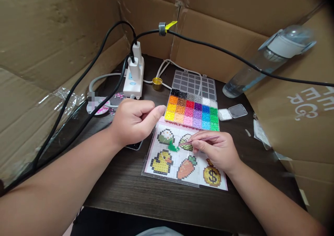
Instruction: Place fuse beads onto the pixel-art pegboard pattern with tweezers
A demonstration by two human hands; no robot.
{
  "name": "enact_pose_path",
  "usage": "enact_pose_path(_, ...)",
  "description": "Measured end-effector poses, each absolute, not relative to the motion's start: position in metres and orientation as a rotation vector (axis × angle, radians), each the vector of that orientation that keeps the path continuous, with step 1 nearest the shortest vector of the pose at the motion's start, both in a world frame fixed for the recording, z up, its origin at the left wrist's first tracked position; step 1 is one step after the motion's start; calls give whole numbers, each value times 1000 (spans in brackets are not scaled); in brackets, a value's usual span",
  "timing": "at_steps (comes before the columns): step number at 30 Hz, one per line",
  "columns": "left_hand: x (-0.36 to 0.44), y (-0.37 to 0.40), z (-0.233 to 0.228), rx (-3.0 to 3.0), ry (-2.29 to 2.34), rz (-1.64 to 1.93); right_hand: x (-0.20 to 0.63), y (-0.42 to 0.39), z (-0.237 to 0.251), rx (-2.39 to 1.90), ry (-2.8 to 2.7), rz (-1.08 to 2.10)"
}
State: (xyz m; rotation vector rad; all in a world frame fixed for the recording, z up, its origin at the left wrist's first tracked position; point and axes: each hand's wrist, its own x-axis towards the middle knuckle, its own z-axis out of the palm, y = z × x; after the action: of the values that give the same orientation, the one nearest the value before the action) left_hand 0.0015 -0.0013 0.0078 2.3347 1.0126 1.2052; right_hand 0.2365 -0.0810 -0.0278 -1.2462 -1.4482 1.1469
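In the head view, the right hand (221,152) is resting at the centre right of the frame on the pattern sheet (182,156), its fingers pinched together around a thin pair of tweezers (199,140) whose tips are pointing left toward the half-filled picture in the sheet's upper middle, just beside a small patch of green beads (172,146). Whether a bead is sitting between the tweezer tips is too small to tell. The left hand (134,121) is hovering at the centre left, fingers curled loosely into a fist with the thumb stretched toward the bead box (192,112); it is holding nothing that shows. The bead box is lying open just above the sheet, its clear lid folded back toward the top of the frame, with a small white container (224,114) to its right. A power strip (133,78) and black cables (78,86) are crossing the upper left, and a water bottle (266,60) is leaning at the upper right. A likely risk: the right wrist is lying on the sheet, so a small slide could be scattering beads already placed, and the left forearm is sitting close enough to the cables to be tugging them.
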Motion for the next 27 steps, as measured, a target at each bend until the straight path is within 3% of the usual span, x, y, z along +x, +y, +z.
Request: enact_pose_path(27, 1, -3, 8, 2317, 1033, 1188, 243, -79, -32, -1253, -1301, 1176)
